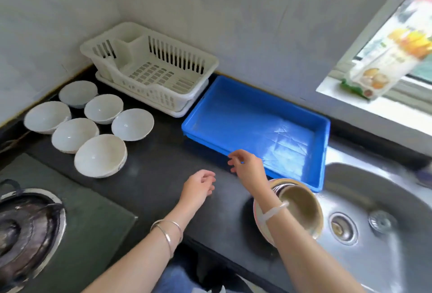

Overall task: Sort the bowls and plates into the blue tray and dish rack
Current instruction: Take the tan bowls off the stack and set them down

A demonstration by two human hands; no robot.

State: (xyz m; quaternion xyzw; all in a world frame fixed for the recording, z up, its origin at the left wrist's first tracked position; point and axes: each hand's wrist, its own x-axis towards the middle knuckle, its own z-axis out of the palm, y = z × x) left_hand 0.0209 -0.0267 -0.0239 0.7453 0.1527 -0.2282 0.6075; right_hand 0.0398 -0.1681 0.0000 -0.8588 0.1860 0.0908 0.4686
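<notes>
**Both hands empty beside the blue tray; bowls on the far side of it, a stack at the sink side**

Take the blue tray (254, 126) as the landmark. It lies empty on the dark table (152, 175), its long axis running from the white dish rack (149, 68) at its back-left corner toward the sink (378, 199) at its front-right corner. The rack is empty too.

The right hand (247, 166) hovers at the tray's near rim, fingers (233, 159) loosely curled and apart, holding nothing. The left hand (198, 186) hangs just left of it over bare table, fingers half-curled and also empty. Both forearms reach forward, wrists roughly level.

Six white bowls (100, 154) sit rim-up in a cluster well to the left of the tray, in front of the rack. The left hand is the nearer to them. A stack of dishes (299, 206), plates or shallow bowls, I cannot tell which, rests at the tray's near-right corner by the sink edge, directly under the right forearm. So the right hand would need to draw back to reach it.
</notes>
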